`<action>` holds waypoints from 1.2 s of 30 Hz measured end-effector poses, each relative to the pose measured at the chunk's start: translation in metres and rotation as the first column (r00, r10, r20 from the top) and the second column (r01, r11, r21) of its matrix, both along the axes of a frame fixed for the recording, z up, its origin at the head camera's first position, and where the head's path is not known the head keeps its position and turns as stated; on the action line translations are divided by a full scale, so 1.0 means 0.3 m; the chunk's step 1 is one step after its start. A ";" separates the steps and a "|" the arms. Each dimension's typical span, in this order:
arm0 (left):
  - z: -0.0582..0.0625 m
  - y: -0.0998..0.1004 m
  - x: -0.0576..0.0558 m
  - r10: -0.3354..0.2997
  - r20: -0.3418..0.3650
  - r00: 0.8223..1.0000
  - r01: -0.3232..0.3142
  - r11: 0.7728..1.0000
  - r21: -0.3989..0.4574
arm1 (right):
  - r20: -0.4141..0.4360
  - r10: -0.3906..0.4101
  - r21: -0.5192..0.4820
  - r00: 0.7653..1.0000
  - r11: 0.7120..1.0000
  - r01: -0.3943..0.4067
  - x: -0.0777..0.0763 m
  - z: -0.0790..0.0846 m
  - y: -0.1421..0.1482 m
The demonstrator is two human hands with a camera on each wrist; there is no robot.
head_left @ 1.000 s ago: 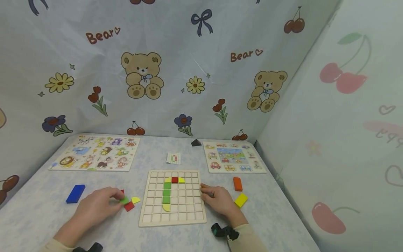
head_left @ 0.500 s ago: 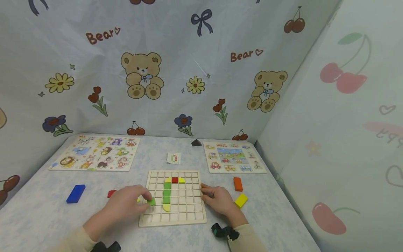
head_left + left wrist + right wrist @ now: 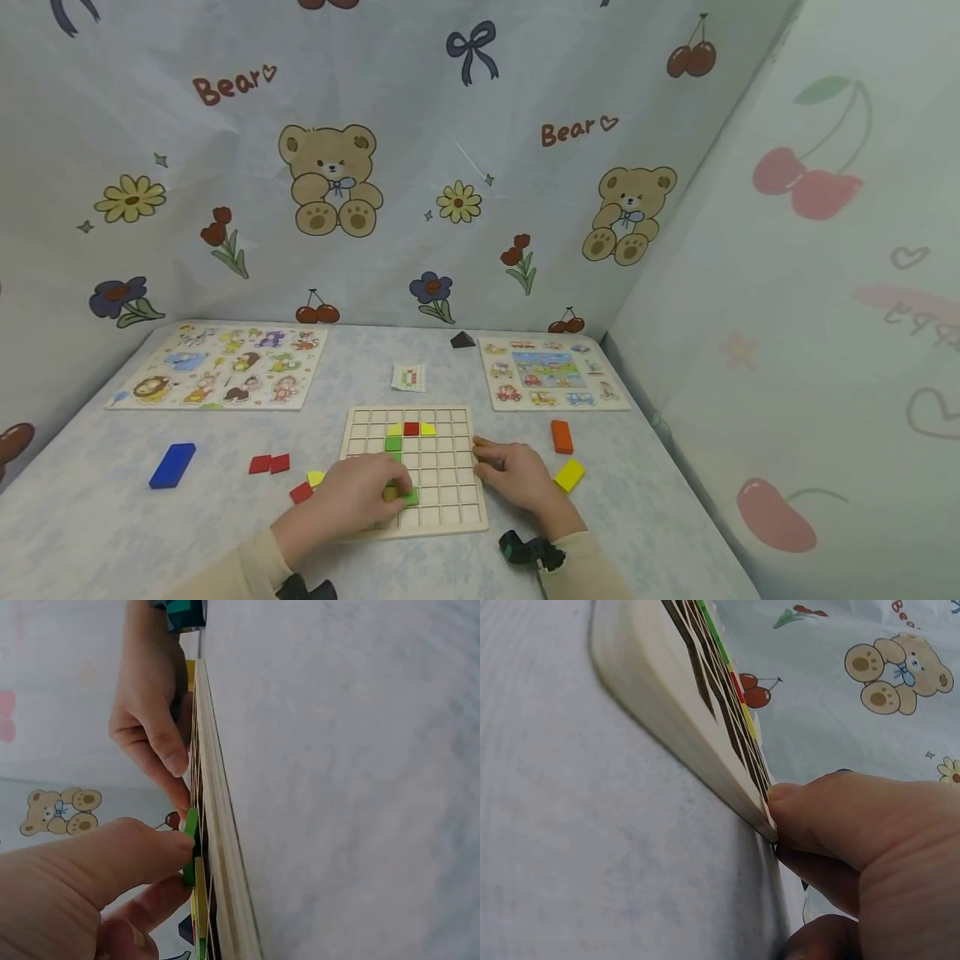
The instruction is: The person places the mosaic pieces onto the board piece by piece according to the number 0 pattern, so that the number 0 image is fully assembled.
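Green tile (image 3: 411, 497) is pinched between the thumb and fingers of the left hand (image 3: 362, 492), low over the board (image 3: 452, 496), just right of the yellow piece (image 3: 390, 493); whether it touches its cell cannot be told. The fingers of the right hand (image 3: 517, 475) lie fairly straight, their tips touching the board's right edge without wrapping round it.

The likeliest fault is the tile coming down askew on a grid ridge, since the left hand hides part of the area. Being so close, its edge could also catch the yellow piece and lift or turn it. Should the right hand's light contact slacken, a push from the left might slide the board across the table (image 3: 630, 517). The left hand could also nudge the red tile (image 3: 301, 493) near it if it swings back low.
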State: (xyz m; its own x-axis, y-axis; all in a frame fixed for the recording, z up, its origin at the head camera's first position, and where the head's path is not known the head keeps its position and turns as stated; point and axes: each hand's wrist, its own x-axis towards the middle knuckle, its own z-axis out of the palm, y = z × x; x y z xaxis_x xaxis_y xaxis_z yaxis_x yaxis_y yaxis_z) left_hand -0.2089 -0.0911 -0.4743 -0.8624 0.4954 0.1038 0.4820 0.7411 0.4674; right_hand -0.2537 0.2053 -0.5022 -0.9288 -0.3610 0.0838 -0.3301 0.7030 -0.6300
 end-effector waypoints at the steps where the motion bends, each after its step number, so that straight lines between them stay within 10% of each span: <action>1: 0.000 0.002 0.002 -0.001 -0.005 1.000 0.001 1.000 0.001 | 0.000 0.001 0.000 1.000 1.000 -0.001 0.000 0.000 -0.001; 18: -0.013 -0.005 -0.010 -0.048 -0.028 0.998 0.048 0.999 0.002 | 0.005 -0.011 -0.002 1.000 1.000 0.011 -0.004 -0.004 -0.002; 23: 0.031 -0.062 -0.002 0.101 -0.053 0.993 -0.101 0.995 0.000 | 0.003 -0.005 -0.007 1.000 1.000 0.005 -0.002 -0.002 -0.004; 30: 0.122 -0.330 -0.004 0.411 -0.097 0.906 -0.409 0.912 0.046 | -0.011 -0.001 -0.002 1.000 1.000 0.001 0.004 0.003 -0.009; 36: 0.096 -0.529 -0.011 0.581 0.043 0.813 -0.581 0.814 -0.029 | -0.003 -0.011 -0.001 1.000 1.000 0.011 0.002 0.000 -0.003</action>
State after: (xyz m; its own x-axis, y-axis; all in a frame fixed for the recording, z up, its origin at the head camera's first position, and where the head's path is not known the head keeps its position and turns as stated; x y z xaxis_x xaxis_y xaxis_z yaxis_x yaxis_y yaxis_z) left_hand -0.2121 -0.2498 -0.4454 -0.9938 -0.0983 0.0524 -0.0628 0.8826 0.4659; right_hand -0.2529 0.2044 -0.5022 -0.9323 -0.3511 0.0867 -0.3244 0.7058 -0.6298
